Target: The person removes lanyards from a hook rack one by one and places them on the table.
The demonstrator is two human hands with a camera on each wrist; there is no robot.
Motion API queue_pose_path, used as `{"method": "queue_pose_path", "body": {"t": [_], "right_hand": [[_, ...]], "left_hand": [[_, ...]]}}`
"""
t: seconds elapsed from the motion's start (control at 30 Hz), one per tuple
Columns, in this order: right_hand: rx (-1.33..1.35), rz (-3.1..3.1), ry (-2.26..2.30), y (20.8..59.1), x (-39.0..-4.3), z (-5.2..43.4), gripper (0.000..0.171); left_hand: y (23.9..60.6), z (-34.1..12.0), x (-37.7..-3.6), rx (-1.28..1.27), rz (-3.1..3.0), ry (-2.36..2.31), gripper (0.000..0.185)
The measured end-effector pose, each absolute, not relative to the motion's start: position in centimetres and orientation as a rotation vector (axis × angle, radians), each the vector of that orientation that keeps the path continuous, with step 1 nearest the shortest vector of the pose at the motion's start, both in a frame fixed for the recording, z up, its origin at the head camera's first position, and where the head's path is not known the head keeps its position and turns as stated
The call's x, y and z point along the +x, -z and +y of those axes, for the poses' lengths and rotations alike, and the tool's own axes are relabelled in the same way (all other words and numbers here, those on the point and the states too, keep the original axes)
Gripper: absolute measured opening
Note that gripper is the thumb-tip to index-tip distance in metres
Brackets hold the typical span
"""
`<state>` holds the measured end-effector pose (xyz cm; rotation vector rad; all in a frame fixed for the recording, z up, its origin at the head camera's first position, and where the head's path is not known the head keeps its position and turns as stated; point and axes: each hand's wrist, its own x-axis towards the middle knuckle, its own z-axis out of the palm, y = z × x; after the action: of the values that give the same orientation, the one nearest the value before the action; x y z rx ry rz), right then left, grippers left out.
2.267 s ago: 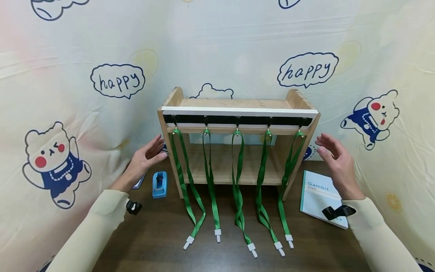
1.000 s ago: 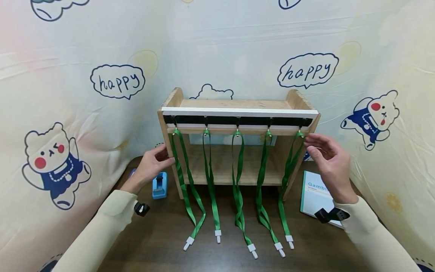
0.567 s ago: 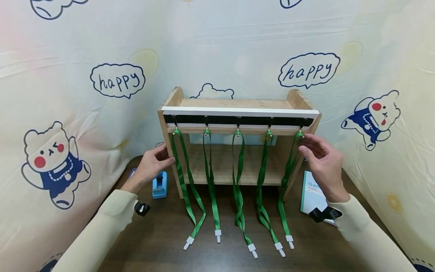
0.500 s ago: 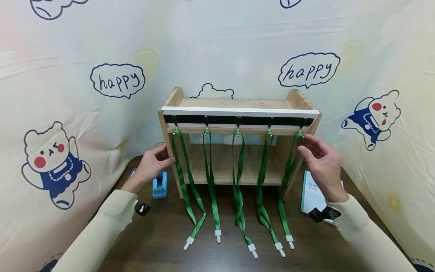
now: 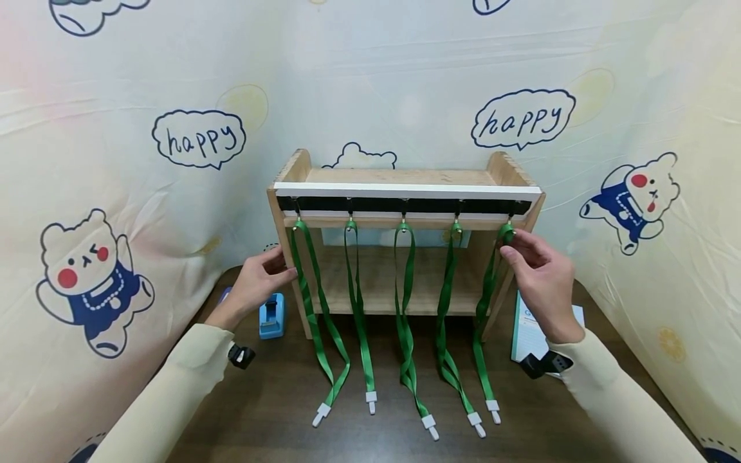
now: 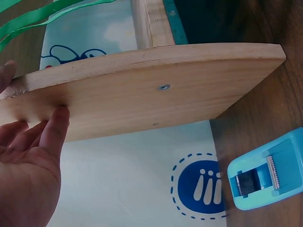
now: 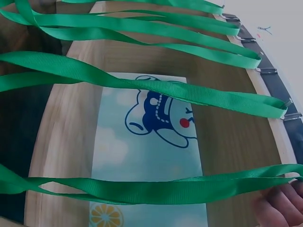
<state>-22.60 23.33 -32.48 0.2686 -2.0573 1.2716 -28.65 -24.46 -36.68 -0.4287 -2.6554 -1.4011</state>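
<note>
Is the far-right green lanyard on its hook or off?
It seems on: the green lanyard has its top at the hook, pinched by the right hand, in the head view; the right wrist view crops the hook.

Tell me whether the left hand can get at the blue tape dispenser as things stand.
Probably yes: the blue tape dispenser sits on the table near the left hand, with nothing seen between them. The hand would likely only have to let go of the wooden shelf and reach down.

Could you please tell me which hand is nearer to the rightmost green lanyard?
Right: the right hand is at the upper end of the rightmost lanyard, while the left hand touches the left side of the wooden shelf.
</note>
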Motion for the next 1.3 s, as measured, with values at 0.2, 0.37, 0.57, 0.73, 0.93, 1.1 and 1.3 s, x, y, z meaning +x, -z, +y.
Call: {"method": "queue_pose_path", "body": {"t": [0.2, 0.37, 0.57, 0.73, 0.93, 1.1, 1.3], "right_hand": [[0.228, -2.056, -1.265, 32.5, -22.6, 22.8, 0.032], [0.294, -2.032, -1.327, 32.5, -22.9, 22.4, 0.027], [0.276, -2.042, -1.413, 32.3, -23.0, 22.0, 0.027], [0.249, -2.028, -1.529, 32.0, -23.2, 22.0, 0.034], [0.272, -1.951, -1.729, 31.7, -23.6, 22.2, 0.036], [0.317, -1.83, -1.906, 31.6, -23.8, 22.1, 0.038], [0.335, -1.792, -1.944, 31.7, -23.8, 22.1, 0.044]], "left_hand": [[36.7, -24.6, -28.7, -0.445, -2.65, 1.403, 0.061], [36.6, -24.5, -28.6, -0.444, -2.652, 1.413, 0.062], [36.5, -24.5, -28.5, -0.444, -2.659, 1.401, 0.062], [36.4, -24.5, -28.5, -0.438, -2.664, 1.4, 0.061], [36.3, -24.5, -28.5, -0.419, -2.669, 1.412, 0.062], [36.3, -24.5, -28.5, -0.421, -2.67, 1.414, 0.061], [36.4, -24.6, -28.5, -0.42, -2.67, 1.418, 0.061]]}}
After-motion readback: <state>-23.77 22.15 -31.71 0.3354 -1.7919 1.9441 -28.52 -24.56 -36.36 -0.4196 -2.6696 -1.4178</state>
